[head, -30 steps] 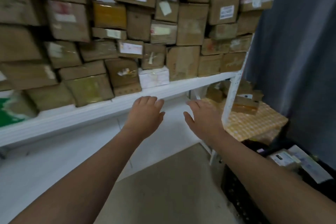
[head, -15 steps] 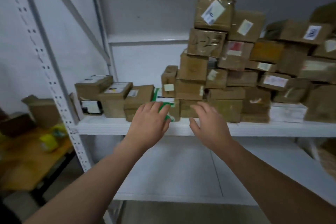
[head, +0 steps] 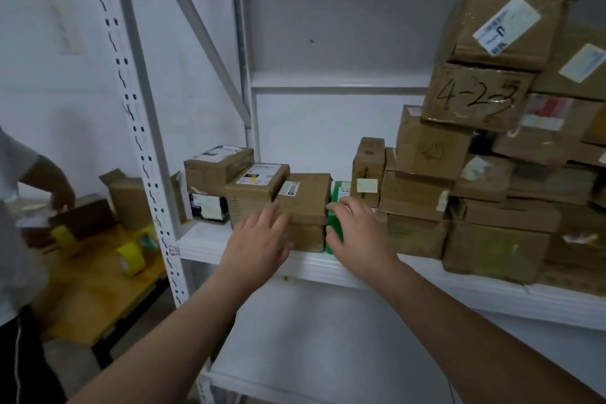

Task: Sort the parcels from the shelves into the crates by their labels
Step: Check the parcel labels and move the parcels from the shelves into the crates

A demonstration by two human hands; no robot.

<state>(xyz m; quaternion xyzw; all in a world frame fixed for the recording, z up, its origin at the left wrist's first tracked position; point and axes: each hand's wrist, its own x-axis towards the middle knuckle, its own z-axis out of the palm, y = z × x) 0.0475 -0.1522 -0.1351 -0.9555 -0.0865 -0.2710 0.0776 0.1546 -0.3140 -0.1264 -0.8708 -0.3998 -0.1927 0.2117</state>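
Flanking a small taped parcel (head: 306, 203) near the shelf (head: 203, 246) front edge, head view: left hand (head: 259, 239) and right hand (head: 357, 229), fingers extended, gripping nothing; the right overlaps a green box (head: 337, 195). The parcel is probably light and stiff, best held by opposite side faces.

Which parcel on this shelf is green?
The green parcel is the one partly behind the right hand, standing between brown cardboard boxes; no other parcel in view is green.

Left hand (head: 259, 239) and right hand (head: 357, 229) flank a brown parcel (head: 306, 203) (green box (head: 336, 197) just beside) at the shelf (head: 203, 246)'s front edge.
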